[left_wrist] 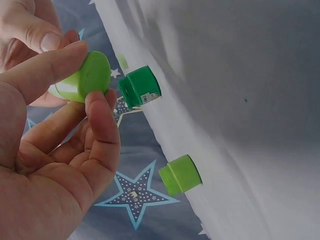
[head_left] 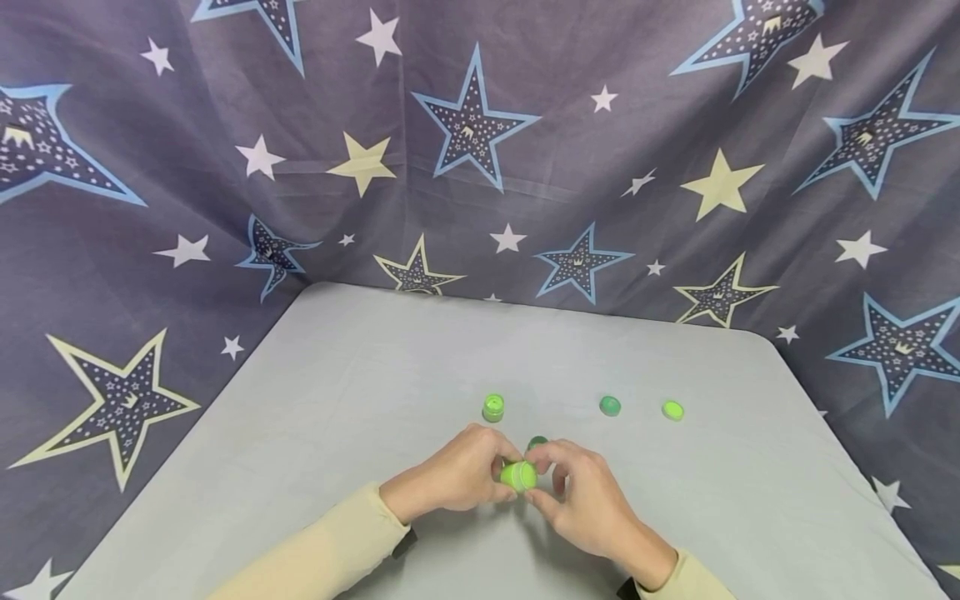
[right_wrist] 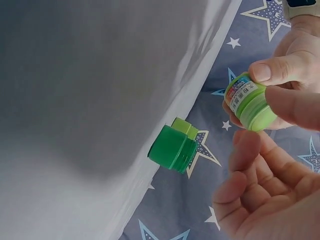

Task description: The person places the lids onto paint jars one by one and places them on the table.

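Low over the near middle of the table, my left hand (head_left: 461, 473) holds a small light green jar (head_left: 516, 477) by its base between thumb and fingers. My right hand (head_left: 588, 504) pinches the jar's lid end (right_wrist: 261, 118) with thumb and fingertips. The jar is tilted on its side, and a label with a barcode (right_wrist: 243, 95) shows on its wall in the right wrist view. Just beyond the hands stands a dark green jar (left_wrist: 141, 87), mostly hidden by the right hand in the head view. Farther off stands another light green jar (head_left: 493, 407) without a lid.
A dark green lid (head_left: 611, 406) and a light green lid (head_left: 672, 410) lie apart on the table, right of the jars. A pale cloth covers the table (head_left: 375, 358). Behind it and at both sides hangs a dark curtain (head_left: 465, 217) with stars.
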`<state>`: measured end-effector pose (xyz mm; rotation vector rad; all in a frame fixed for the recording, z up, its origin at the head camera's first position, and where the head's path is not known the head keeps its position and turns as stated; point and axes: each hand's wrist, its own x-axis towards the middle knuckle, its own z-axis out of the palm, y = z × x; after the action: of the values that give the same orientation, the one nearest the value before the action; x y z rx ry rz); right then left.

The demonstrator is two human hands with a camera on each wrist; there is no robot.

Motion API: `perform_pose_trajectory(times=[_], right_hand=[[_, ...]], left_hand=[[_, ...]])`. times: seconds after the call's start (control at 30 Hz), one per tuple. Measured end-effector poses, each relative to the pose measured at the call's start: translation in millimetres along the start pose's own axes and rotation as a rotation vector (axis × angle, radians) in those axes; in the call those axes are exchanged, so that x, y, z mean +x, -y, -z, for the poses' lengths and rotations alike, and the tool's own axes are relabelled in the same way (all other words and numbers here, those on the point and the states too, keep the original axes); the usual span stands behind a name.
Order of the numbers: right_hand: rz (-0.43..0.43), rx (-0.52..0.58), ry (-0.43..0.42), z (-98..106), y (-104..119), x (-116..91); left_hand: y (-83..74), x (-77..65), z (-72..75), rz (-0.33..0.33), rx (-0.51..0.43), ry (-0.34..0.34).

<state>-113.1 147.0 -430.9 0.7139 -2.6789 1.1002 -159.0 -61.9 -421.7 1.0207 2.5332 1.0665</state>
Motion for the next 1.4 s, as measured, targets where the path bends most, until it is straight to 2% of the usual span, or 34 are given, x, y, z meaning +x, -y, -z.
perform_pose_trajectory(times=[0.27,0.77,1.1,1.4], right_hand=[[-0.003,-0.034,-0.012,-1.4,0.1,1.6],[-0.082,-0.102,-0.022,0.6,1.4,4.4],[-0.024,-0.014,-0.010,3.4,0.7,1.1],[-0.001,-0.016,-0.018,1.0,1.9,0.8]], left_hand=[[1.0,-1.0,-0.7,-0.004,-0.006,-0.006],[0.0,-2.5,0.0,-0.001,0.001,-0.017],[-0.1,-3.1,0.9,-0.033,0.006,-0.022],[-2.0,-2.8,1.4,-0.025,0.017,-0.024]])
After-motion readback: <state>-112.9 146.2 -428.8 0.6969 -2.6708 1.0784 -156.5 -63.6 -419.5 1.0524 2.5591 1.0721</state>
